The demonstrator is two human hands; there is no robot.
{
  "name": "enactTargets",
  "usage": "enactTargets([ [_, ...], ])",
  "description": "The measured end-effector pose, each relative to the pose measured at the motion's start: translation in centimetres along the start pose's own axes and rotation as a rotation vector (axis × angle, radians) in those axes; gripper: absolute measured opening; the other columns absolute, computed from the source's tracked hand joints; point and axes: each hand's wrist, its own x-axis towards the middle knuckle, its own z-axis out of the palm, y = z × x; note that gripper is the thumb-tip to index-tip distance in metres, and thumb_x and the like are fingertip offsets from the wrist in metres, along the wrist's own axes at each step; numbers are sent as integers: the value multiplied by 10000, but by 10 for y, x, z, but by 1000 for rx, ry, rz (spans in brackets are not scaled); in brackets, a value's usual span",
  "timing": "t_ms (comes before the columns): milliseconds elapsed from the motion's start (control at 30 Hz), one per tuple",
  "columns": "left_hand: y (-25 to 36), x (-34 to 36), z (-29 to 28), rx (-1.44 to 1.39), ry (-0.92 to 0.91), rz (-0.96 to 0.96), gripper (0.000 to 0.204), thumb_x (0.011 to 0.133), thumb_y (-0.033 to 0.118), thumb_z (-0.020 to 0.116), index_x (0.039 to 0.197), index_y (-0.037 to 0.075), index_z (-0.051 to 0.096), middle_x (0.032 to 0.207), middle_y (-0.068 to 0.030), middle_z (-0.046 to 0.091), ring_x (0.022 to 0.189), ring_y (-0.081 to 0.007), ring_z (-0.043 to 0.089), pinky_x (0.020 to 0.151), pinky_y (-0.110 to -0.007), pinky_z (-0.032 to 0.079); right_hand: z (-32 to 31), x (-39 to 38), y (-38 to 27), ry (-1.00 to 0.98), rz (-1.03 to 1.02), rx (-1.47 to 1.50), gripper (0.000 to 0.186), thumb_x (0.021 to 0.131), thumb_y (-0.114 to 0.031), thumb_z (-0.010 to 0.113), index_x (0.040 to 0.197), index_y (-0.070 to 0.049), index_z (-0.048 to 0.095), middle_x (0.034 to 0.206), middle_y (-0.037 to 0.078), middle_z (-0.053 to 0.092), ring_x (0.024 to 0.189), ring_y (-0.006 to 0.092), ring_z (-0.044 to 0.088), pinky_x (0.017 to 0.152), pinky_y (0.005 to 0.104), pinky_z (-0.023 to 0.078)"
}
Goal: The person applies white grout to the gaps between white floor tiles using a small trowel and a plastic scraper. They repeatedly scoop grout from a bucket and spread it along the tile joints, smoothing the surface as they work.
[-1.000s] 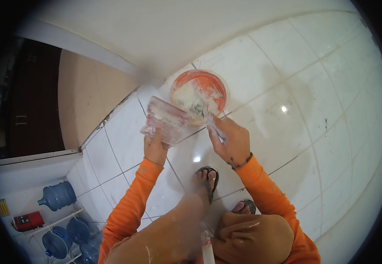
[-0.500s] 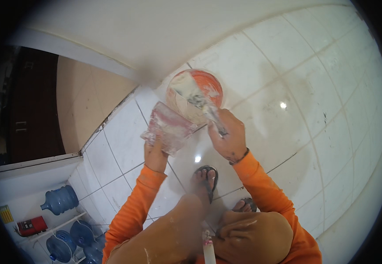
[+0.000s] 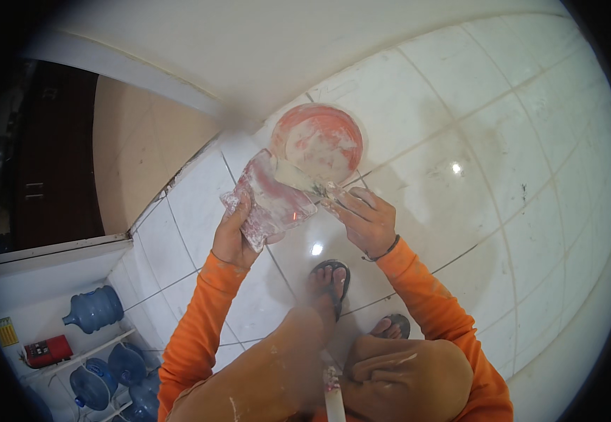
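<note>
My left hand [image 3: 231,235] grips a flat pinkish board [image 3: 277,216] smeared with pale paste, its fingers partly behind it. My right hand [image 3: 367,225] is closed on a putty knife [image 3: 323,190], whose paste-coated blade [image 3: 293,176] lies at the board's upper right edge; whether they touch is hard to tell. Just beyond both tools, an orange-red bucket [image 3: 330,133] streaked with the same paste stands on white floor tiles. A white stick-like object [image 3: 333,397] shows between my knees, its far end cut off.
A white wall [image 3: 305,49] runs behind the bucket. At left, a doorway gives onto beige flooring [image 3: 136,155] and a dark cabinet [image 3: 55,162]. Lower left, shelves hold several blue water jugs [image 3: 94,309] and a red box-like object [image 3: 47,352]. My sandalled feet [image 3: 330,281] are on the tiles.
The knife has left the bucket and moved left to the board, its blade carrying paste. My left hand has raised and turned the board slightly; my right fingers have shifted on the handle.
</note>
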Motion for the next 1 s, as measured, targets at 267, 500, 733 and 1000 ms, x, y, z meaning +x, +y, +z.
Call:
enactTargets([
  [267,6,-4,7,66,17,82,519,1067,312,428,1512,70,314,1426,-116,514,1251,-262,574,895,-434,583,21,-33,21,-84,344,78,367,750,-11,717,1108,-92,707,1120,94,710,920,289,679,733,371,569],
  [500,-8,23,-51,-78,199,85,527,1044,394,479,1501,157,363,1449,-63,510,1324,-286,509,1070,-545,450,-10,17,65,-353,564,-114,343,817,-227,697,1125,-79,669,1002,138,696,923,335,679,740,436,552],
  [733,-29,62,-83,-266,148,21,544,1031,431,491,1501,188,368,1494,-76,471,1401,-296,416,1126,-635,349,-9,61,87,-833,336,-304,332,784,-201,688,1106,-126,718,928,113,715,909,302,690,767,438,556],
  [1000,-69,86,-55,-341,142,-75,524,1062,406,400,1532,194,306,1536,-93,420,1405,-314,414,1095,-725,328,5,47,81,-817,364,-158,375,744,-204,712,1113,-140,735,954,112,725,923,292,695,795,426,561],
])
